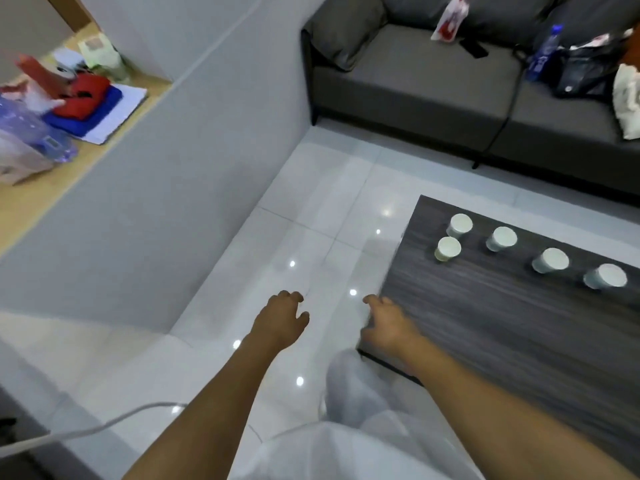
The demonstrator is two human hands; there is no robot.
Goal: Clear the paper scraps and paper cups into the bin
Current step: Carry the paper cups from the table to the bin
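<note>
Right now, hands: I see my left hand [282,318] out over the white floor tiles [311,209], fingers loosely curled and holding nothing; my right hand [388,325] hangs over the near left corner of the dark wood table [519,341], fingers relaxed and slightly apart, also holding nothing.
Cups: five paper cups [550,260] stand on the far part of the table, well apart from both hands.
Direction: the cups lie ahead and to the right of my fingers.
Nearer hand: the right one, I judge; the closest is the yellowish cup [447,249].
Row axis: the cups run from upper left to lower right across the table.
Cup axis: each looks upside down, flat base up, long axis vertical.
Scraps and bin: I can't find either in view.
Blur: fingertip contact with the table I cannot tell.
</note>
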